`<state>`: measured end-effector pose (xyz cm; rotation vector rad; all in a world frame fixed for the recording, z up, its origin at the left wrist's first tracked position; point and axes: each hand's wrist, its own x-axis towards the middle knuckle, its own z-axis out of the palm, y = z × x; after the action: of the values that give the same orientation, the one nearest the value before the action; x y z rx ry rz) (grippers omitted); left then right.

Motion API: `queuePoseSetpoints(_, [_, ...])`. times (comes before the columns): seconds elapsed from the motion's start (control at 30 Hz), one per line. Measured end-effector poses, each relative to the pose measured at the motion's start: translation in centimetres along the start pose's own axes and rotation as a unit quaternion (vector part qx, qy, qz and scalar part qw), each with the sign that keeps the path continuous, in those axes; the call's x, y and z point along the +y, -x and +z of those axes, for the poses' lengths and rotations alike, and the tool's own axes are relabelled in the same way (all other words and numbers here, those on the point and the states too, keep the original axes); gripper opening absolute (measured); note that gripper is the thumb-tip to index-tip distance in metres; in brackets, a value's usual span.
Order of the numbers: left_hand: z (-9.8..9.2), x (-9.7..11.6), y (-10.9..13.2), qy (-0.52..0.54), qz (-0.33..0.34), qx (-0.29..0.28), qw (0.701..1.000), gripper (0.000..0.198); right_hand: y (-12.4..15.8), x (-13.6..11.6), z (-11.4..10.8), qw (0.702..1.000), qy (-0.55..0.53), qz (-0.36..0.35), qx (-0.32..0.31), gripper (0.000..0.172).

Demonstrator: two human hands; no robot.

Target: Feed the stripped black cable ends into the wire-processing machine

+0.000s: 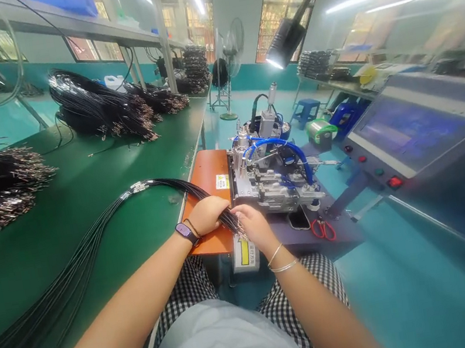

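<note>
Left hand's [210,212] fingers wrap a black cable bundle [178,183] over an orange plate [210,166], seemingly keeping ends together; right hand's [255,228] fingers meet the tips [240,233], pinch unclear, slack lying along the green tabletop [111,167]

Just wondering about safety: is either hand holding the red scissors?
No: the red scissors lie beside the phone, while the left hand and right hand are at the black cable bundle.

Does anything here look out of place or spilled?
I see no spill or damage. One mild oddity: a phone and red scissors lie on the dark tabletop close to the machine, perhaps an awkward spot for loose belongings. The held black wires look reasonably tidy.
</note>
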<state>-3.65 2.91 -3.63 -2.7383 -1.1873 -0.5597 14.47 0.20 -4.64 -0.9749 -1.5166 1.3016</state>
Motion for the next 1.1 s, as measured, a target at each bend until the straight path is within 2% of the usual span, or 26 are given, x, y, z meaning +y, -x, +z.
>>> queuePoseSetpoints(0.17, [0.0,0.2,0.6,0.000,-0.011,-0.010,1.000,0.016,0.8,0.2,0.2,0.994,0.096,-0.052,0.003,0.021])
queuePoseSetpoints(0.43, [-0.1,0.1,0.6,0.001,-0.007,-0.016,1.000,0.014,1.5,-0.1,0.5,0.978,0.178,-0.110,0.024,0.023])
queuePoseSetpoints(0.77, [0.2,-0.4,0.8,0.017,-0.016,-0.019,1.000,0.014,3.0,0.7,1.1,0.948,0.228,-0.199,0.099,0.027])
queuePoseSetpoints(0.9, [0.5,-0.6,0.9,0.026,-0.025,-0.014,0.999,0.014,3.2,1.0,1.0,0.943,0.232,-0.209,0.113,0.027])
queuePoseSetpoints(1.1, [0.2,-0.4,0.7,0.029,-0.019,0.000,0.999,0.009,3.2,0.3,1.0,0.950,0.212,-0.187,0.135,0.027])
